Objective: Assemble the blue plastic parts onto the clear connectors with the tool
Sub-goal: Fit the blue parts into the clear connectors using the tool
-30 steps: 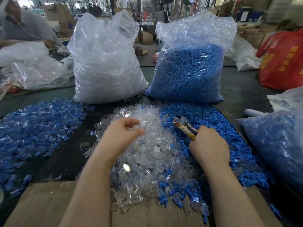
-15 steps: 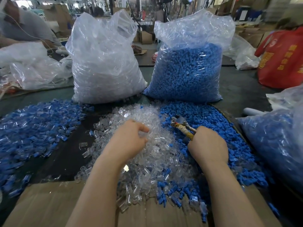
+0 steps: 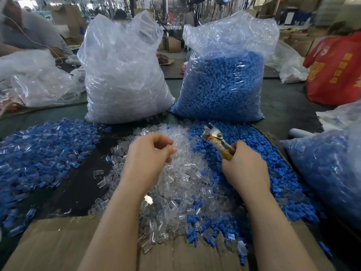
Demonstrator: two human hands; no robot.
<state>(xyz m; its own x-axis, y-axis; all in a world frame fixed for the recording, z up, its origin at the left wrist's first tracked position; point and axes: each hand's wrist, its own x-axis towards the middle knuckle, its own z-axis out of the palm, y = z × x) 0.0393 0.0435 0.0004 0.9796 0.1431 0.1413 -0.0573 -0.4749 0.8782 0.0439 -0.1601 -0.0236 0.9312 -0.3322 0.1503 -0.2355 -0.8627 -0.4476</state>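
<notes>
Two hands shown: left hand [image 3: 150, 153] curled over clear connectors [image 3: 181, 184], contents indiscernible; right hand [image 3: 245, 169] clenched around tool [image 3: 216, 141]. One connector should be isolated first.

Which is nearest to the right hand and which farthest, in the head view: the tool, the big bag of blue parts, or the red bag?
1. Tool: gripped in the right hand.
2. Bag of blue parts: standing straight behind it.
3. Red bag: far right, at the back.
</notes>
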